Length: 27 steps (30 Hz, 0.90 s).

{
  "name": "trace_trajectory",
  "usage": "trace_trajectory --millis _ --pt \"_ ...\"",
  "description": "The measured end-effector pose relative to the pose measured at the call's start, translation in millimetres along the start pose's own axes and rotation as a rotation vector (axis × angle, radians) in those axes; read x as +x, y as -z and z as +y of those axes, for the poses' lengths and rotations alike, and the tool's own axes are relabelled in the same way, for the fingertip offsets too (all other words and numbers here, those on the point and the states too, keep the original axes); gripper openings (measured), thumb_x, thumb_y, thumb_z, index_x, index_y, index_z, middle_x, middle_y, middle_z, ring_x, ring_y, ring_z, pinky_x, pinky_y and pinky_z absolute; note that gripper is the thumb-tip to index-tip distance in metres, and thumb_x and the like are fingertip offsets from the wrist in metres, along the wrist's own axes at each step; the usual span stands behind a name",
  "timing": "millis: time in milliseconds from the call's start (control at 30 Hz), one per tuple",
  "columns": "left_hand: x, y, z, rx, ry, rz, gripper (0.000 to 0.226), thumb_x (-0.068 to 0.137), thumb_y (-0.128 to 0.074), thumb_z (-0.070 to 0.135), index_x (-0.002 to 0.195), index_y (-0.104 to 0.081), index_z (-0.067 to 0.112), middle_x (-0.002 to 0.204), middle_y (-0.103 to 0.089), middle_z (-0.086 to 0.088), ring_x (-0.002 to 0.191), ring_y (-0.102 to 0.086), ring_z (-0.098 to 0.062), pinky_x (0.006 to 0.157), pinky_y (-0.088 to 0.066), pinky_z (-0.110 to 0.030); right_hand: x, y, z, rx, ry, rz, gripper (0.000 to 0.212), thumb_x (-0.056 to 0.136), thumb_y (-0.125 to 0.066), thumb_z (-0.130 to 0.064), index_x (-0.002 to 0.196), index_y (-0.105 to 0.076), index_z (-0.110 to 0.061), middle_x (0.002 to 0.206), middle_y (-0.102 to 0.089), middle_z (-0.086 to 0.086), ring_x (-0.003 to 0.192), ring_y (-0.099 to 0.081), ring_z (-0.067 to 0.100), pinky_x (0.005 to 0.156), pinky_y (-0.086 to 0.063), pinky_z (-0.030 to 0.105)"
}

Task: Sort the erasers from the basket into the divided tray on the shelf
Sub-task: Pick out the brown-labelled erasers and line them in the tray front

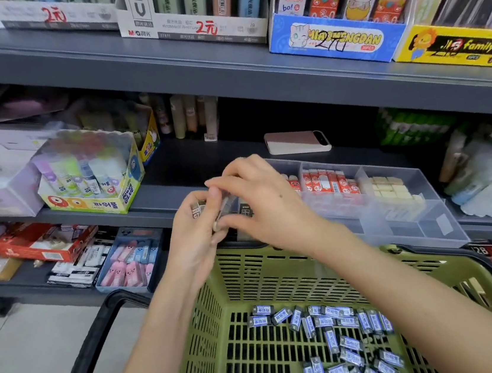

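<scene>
Loose erasers [333, 324] in blue-and-white sleeves lie scattered on the floor of the basket [250, 278], close under me and well below both hands.

Both hands are up over the far rim of the basket, at the shelf [175, 176] edge. The left hand [193, 236] has its fingers [192, 197] curled round a small stack [243, 210] of dark-sleeved erasers. The right hand [271, 205] meets it from the right, its fingers narrow and pinching the same stack. The stack is blurred, so I cannot tell its long axis.

Key relation: the tray [414, 227] lies to the right of the stack and just beyond it. The right hand is the nearer one and partly covers the tray's left end. That compartment is mostly hidden. Those further right hold red-sleeved erasers [328, 182] and cream blocks [391, 190].

Judgement: the stack sits between the two sets of fingertips, so the coming move is a short carry rightward and away into the hidden left compartment. Much of the basket's load is not yet sorted.
</scene>
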<state>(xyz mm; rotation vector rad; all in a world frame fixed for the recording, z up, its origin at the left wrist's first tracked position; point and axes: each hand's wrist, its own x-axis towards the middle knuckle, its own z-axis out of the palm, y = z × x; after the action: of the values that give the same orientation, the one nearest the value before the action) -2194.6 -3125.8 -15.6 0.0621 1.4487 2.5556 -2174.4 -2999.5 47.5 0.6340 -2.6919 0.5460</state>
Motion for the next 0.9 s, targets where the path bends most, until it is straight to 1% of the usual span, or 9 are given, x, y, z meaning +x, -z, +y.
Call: trace_trajectory --millis 67,200,333,400,500,633,733,800,900 --pt "0 -1 0 0.015 0.019 0.017 0.056 0.07 -0.058 0.061 0.086 -0.051 0.007 0.058 -0.057 0.002 0.041 -0.033 -0.003 0.033 -0.026 -0.012 4 4 3 -0.05 -0.007 0.013 0.029 0.077 -0.073 -0.029 0.098 -0.071 -0.009 0.09 -0.057 0.006 0.088 -0.041 0.017 0.074 -0.042 0.036" --pt "4 -1 4 -0.057 0.068 0.079 0.054 0.079 -0.042 0.061 0.076 -0.057 0.009 0.055 -0.055 -0.005 0.039 -0.038 -0.007 0.03 -0.025 -0.014 -3 5 14 -0.073 -0.011 -0.119 0.024 0.083 -0.068 -0.026 0.098 -0.068 -0.008 0.085 -0.059 0.004 0.083 -0.045 0.017 0.075 -0.04 0.033" --pt "2 2 4 -0.258 0.092 0.059 0.042 0.1 -0.036 0.037 0.08 -0.055 0.005 0.062 -0.059 -0.011 0.05 -0.051 -0.015 0.034 -0.034 -0.017 -9 9 33 0.257 -0.439 -0.018 0.018 0.081 -0.069 -0.021 0.096 -0.059 -0.018 0.067 -0.053 -0.01 0.063 -0.047 0.008 0.071 -0.044 0.031" --pt "2 4 4 -0.303 0.083 0.065 0.027 0.093 -0.038 0.02 0.085 -0.056 0.003 0.066 -0.058 -0.011 0.057 -0.049 -0.017 0.041 -0.038 -0.02 -11 12 42 0.458 -0.626 -0.048 0.031 0.08 -0.071 -0.019 0.107 -0.055 -0.02 0.066 -0.06 -0.005 0.054 -0.05 0.006 0.064 -0.045 0.029" --pt "3 2 3 -0.33 0.078 0.094 0.025 0.088 -0.033 0.012 0.094 -0.056 0.003 0.068 -0.053 -0.007 0.061 -0.046 -0.016 0.051 -0.04 -0.024 -15 8 45 0.607 -0.775 -0.092 0.035 0.081 -0.071 -0.011 0.111 -0.054 -0.014 0.067 -0.064 0.005 0.045 -0.053 0.011 0.055 -0.047 0.029" --pt "6 0 0 -0.282 0.066 0.168 0.022 0.095 -0.035 0.002 0.102 -0.055 0.004 0.065 -0.054 -0.004 0.061 -0.049 -0.014 0.055 -0.045 -0.025 -13 -4 40 0.694 -0.867 -0.101 0.025 0.078 -0.07 0.001 0.094 -0.054 -0.01 0.063 -0.062 0.009 0.046 -0.057 0.018 0.062 -0.053 0.034" --pt "7 3 0 -0.194 0.004 0.158 0.019 0.098 -0.037 0.002 0.104 -0.054 0.007 0.075 -0.068 -0.004 0.072 -0.059 -0.014 0.063 -0.047 -0.024 -12 -9 39 0.672 -0.883 -0.097 0.012 0.08 -0.069 -0.002 0.085 -0.06 -0.008 0.064 -0.064 0.008 0.05 -0.061 0.018 0.066 -0.057 0.033" --pt "8 6 0 -0.162 -0.021 0.135 0.016 0.099 -0.038 0.006 0.105 -0.053 0.009 0.089 -0.074 -0.002 0.081 -0.066 -0.013 0.068 -0.047 -0.024 -11 -12 38 0.554 -0.849 -0.087 0.01 0.082 -0.068 -0.008 0.087 -0.067 0.001 0.069 -0.068 0.011 0.058 -0.062 0.016 0.068 -0.056 0.033" --pt "9 6 -2 -0.152 -0.044 0.106 0.015 0.098 -0.042 0.011 0.103 -0.056 0.011 0.105 -0.073 -0.001 0.098 -0.068 -0.015 0.073 -0.05 -0.023 -13 -17 35 0.333 -0.766 -0.062 0.017 0.08 -0.07 -0.016 0.077 -0.073 0.0 0.084 -0.072 0.009 0.077 -0.061 0.014 0.075 -0.046 0.027"
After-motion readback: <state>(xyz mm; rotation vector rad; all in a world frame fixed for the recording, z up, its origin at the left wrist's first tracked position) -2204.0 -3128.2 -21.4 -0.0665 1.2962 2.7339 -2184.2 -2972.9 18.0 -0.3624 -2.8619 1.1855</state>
